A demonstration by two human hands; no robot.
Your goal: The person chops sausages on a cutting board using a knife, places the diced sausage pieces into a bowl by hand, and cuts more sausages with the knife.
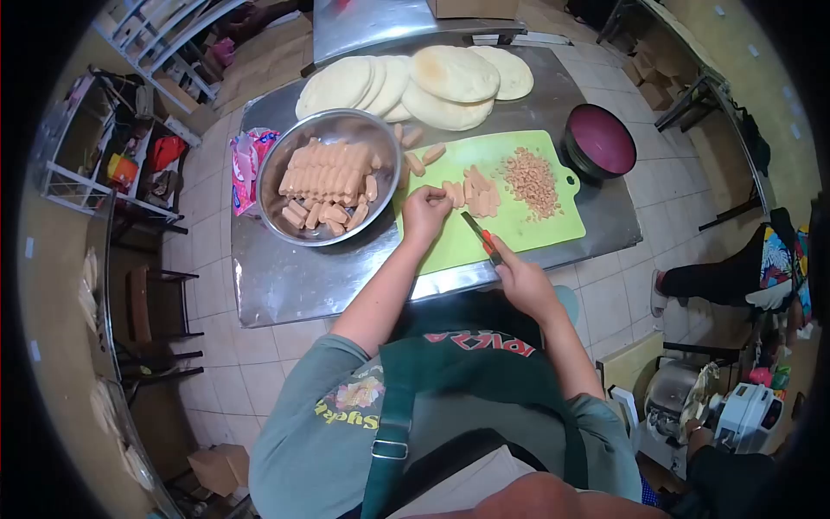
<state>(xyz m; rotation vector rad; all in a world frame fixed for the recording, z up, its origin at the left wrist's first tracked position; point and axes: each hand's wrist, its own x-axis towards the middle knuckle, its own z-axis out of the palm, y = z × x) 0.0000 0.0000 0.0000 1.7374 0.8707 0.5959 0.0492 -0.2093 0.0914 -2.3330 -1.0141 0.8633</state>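
A green cutting board (553, 227) lies on the metal table. On its left part my left hand (427, 214) is closed, its fingertips bent against a sausage piece (451, 192). Beside that piece lie several lengthwise sausage strips (481, 192). My right hand (524, 281) grips a knife (486, 243) by its red and black handle, the blade pointing at the strips without visibly touching them. Further right, finely diced sausage (533, 182) forms a loose pile. Whole short sausages (424, 158) rest at the board's upper left corner.
A steel bowl (275, 227) full of sausages stands left of the board, by a pink plastic package (245, 169). Flat round breads (454, 73) overlap along the table's far side. A dark bowl with a pink inside (603, 140) sits at the right. Other people are partly visible at right.
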